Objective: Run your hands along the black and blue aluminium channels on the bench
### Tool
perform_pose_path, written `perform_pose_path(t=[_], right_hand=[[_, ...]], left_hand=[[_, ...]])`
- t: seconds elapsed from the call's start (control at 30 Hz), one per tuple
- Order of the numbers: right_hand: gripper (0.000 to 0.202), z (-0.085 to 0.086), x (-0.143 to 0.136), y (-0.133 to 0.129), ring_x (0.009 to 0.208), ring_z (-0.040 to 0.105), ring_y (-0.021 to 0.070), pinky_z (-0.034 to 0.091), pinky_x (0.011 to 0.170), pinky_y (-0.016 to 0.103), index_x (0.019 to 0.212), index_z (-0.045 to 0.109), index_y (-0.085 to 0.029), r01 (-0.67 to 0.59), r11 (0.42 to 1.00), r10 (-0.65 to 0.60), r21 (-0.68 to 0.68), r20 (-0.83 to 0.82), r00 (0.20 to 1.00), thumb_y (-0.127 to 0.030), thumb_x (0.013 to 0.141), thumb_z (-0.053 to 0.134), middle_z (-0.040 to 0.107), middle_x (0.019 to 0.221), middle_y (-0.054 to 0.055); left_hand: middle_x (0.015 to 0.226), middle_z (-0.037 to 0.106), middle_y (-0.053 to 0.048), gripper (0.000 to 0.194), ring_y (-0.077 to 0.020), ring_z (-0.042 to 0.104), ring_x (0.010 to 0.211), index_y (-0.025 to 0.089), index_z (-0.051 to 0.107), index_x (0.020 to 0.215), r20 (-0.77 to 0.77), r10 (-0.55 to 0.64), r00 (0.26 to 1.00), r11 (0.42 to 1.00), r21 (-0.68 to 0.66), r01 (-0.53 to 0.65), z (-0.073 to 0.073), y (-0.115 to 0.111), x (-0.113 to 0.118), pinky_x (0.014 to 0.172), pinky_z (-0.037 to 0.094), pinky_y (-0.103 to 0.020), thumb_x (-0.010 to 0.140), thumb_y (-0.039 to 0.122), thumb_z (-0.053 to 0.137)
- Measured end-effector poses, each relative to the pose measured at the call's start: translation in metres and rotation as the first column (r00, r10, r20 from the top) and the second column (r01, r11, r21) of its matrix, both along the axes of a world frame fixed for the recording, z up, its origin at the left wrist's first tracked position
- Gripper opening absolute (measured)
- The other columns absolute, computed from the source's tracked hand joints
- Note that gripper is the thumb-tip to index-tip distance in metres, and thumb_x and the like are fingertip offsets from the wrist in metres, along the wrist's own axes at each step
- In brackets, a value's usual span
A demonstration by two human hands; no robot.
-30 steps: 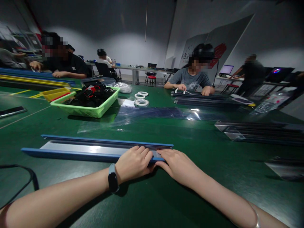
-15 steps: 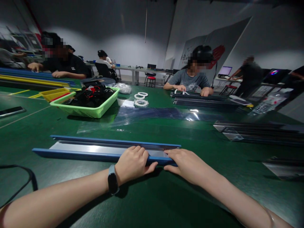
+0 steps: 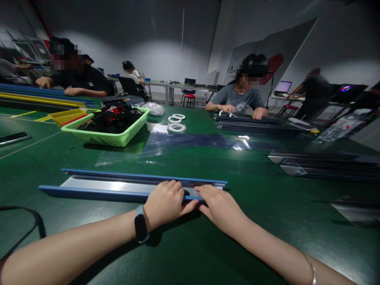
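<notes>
A long channel profile (image 3: 107, 186) with blue edges and a silvery inside lies crosswise on the green table. My left hand (image 3: 166, 202) is wrapped over its near blue edge, right of the middle, with the fingers curled inside the channel and the thumb in front. Close beside it, near the profile's right end, my right hand (image 3: 218, 204) grips the same edge, fingertips in the channel and thumb at the front. The two thumbs nearly meet.
Beyond the profile lie clear plastic film (image 3: 190, 143), white tape rolls (image 3: 176, 127) and a green basket (image 3: 124, 136) of black items. Dark profiles (image 3: 323, 164) lie at right, a phone (image 3: 14, 138) at left. Across the table a person (image 3: 242, 95) handles other profiles.
My right hand has moved left along the profile, closer to my left hand, uncovering more of the right end. My left hand has stayed nearly where it was.
</notes>
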State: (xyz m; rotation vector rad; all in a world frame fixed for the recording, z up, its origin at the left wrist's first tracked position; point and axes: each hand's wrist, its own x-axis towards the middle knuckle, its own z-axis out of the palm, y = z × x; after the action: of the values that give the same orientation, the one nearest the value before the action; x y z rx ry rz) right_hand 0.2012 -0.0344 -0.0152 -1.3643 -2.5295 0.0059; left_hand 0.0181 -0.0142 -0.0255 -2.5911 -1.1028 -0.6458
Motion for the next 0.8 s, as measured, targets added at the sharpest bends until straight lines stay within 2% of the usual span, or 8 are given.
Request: perform_pose_path(t=[0.13,0.23,0.47,0.6,0.7,0.8], right_hand=[[0.021,0.010,-0.003,-0.002,0.089,0.058,0.0205,0.046,0.077,0.034,0.095,0.058,-0.016,0.046,0.999,-0.046,-0.002,0.060,0.997,-0.024,0.076,0.055,0.063,0.093,0.009],[0.024,0.014,0.000,-0.002,0.085,0.060,0.0212,0.047,0.075,0.033,0.095,0.060,-0.017,0.085,0.996,-0.086,0.013,0.103,0.991,-0.028,0.074,0.059,0.065,0.091,0.009],[0.028,0.023,0.016,0.000,0.078,0.062,0.0238,0.049,0.070,0.035,0.094,0.063,-0.016,0.139,0.990,-0.137,0.004,0.189,0.972,-0.026,0.068,0.066,0.066,0.085,0.010],[0.028,0.025,0.015,0.002,0.083,0.060,0.0229,0.048,0.073,0.035,0.092,0.063,-0.019,0.113,0.991,-0.105,-0.065,0.122,0.987,-0.032,0.068,0.065,0.066,0.087,0.007],[0.034,0.018,0.011,0.004,0.088,0.058,0.0211,0.047,0.076,0.034,0.097,0.062,-0.021,0.053,0.996,-0.052,-0.072,0.016,0.999,-0.039,0.068,0.063,0.065,0.092,0.005],[0.032,0.009,0.007,0.006,0.093,0.056,0.0194,0.045,0.080,0.032,0.100,0.060,-0.020,0.046,0.997,-0.049,-0.061,-0.041,0.998,-0.031,0.071,0.062,0.063,0.098,0.004]], left_hand=[[0.061,0.055,-0.008,0.045,-0.0183,0.053,0.063,0.013,0.055,0.061,-0.032,-0.012,0.999,0.998,0.060,0.013,-0.003,0.001,-0.002,0.059,0.042,-0.031,0.082,0.049,0.037],[0.060,0.054,-0.008,0.046,-0.0190,0.053,0.062,0.013,0.055,0.062,-0.045,0.034,0.998,0.996,0.079,-0.031,-0.004,0.001,-0.004,0.058,0.041,-0.032,0.082,0.050,0.036],[0.061,0.056,-0.009,0.050,-0.0196,0.054,0.062,0.012,0.057,0.062,-0.046,0.079,0.996,0.996,0.034,-0.077,-0.003,0.003,-0.003,0.059,0.042,-0.033,0.081,0.052,0.035],[0.062,0.057,-0.010,0.053,-0.0204,0.055,0.062,0.012,0.059,0.063,-0.052,0.093,0.994,0.996,-0.006,-0.093,0.000,0.002,-0.001,0.059,0.043,-0.033,0.081,0.054,0.034],[0.062,0.057,-0.010,0.054,-0.0209,0.056,0.063,0.012,0.060,0.064,-0.069,0.102,0.992,0.994,-0.038,-0.105,0.002,0.002,-0.001,0.059,0.043,-0.034,0.082,0.055,0.032],[0.062,0.057,-0.010,0.055,-0.0208,0.056,0.064,0.012,0.060,0.064,-0.072,0.099,0.992,0.994,-0.048,-0.102,0.002,0.002,-0.001,0.059,0.043,-0.033,0.082,0.056,0.032]])
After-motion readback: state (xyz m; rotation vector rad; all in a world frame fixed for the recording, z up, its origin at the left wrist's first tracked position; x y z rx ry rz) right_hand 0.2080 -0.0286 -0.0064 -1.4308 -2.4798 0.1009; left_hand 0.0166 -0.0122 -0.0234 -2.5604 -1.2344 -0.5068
